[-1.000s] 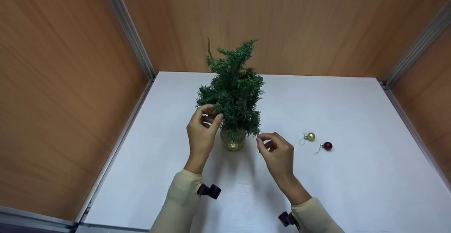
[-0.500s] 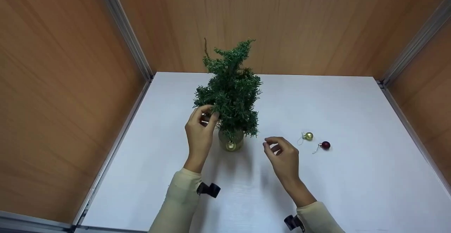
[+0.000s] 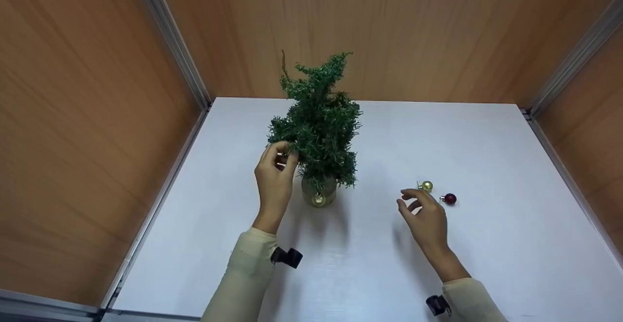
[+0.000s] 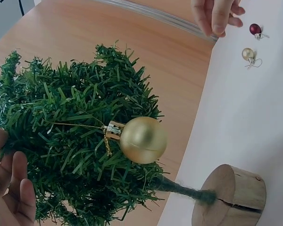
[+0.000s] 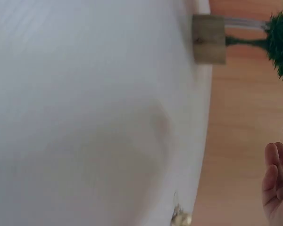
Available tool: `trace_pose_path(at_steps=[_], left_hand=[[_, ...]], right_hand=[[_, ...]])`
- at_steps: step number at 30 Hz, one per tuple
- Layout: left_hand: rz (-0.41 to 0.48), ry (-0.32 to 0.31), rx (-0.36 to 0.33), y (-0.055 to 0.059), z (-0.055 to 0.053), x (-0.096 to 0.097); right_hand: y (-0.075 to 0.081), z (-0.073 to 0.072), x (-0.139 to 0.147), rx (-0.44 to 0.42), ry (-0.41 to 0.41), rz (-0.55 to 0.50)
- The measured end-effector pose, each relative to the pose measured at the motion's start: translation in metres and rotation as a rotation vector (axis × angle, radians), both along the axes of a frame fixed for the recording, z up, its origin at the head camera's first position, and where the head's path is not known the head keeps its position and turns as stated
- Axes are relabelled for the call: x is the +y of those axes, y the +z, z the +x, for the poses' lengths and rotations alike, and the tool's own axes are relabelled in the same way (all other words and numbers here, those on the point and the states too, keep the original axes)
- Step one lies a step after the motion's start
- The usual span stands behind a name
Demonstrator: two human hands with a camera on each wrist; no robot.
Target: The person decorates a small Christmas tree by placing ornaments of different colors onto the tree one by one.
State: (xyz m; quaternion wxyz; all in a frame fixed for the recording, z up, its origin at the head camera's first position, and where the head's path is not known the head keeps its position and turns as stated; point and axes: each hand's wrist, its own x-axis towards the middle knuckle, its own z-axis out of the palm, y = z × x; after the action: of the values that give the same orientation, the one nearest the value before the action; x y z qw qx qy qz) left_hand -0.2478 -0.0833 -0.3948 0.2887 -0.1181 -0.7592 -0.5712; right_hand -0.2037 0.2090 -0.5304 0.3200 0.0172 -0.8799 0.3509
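A small artificial Christmas tree (image 3: pixel 323 122) stands upright on a round wooden base (image 4: pixel 247 193). My left hand (image 3: pixel 273 181) is at its lower left side and pinches a branch tip between thumb and forefinger. A gold bauble (image 4: pixel 144 140) hangs by a thread from the front branches, over the base in the head view. My right hand (image 3: pixel 428 220) is right of the tree with loosely bent fingers and nothing visible in it. Just beyond its fingertips lie a second gold bauble (image 3: pixel 427 186) and a dark red bauble (image 3: pixel 449 199); the hand partly hides their hanging loops.
The white table (image 3: pixel 370 283) carries the tree and the loose baubles. Behind it rises a wood-grain panel (image 3: pixel 413 35), with another panel (image 3: pixel 97 132) along the left side and metal rails (image 3: pixel 180 44) at the corners.
My right hand has left the tree's lower right branches and moved right, close to the loose baubles. My left hand stays at the branch, almost unmoved.
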Motion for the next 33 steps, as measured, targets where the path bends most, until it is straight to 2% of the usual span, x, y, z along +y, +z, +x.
trace_pose_path(at_steps=[3,8,15,18,25,33], left_hand=[[0.004,-0.001,-0.006,0.001,-0.003,0.001],[0.016,0.018,-0.011,0.003,-0.004,0.008],[-0.012,0.07,-0.017,-0.025,-0.025,0.006],[0.0,0.089,-0.022,-0.025,-0.023,0.009],[0.007,0.102,-0.027,-0.025,-0.026,0.006],[0.012,0.108,-0.032,-0.024,-0.028,0.004]], right_hand=[[-0.001,0.0,0.019,-0.005,-0.014,0.042],[-0.001,-0.01,0.055,-0.027,-0.022,0.08],[-0.003,-0.026,0.096,-0.031,-0.025,0.084],[-0.007,-0.032,0.11,-0.024,-0.027,0.089],[-0.012,-0.033,0.127,-0.021,-0.065,0.076],[-0.014,-0.036,0.141,-0.094,-0.1,0.091]])
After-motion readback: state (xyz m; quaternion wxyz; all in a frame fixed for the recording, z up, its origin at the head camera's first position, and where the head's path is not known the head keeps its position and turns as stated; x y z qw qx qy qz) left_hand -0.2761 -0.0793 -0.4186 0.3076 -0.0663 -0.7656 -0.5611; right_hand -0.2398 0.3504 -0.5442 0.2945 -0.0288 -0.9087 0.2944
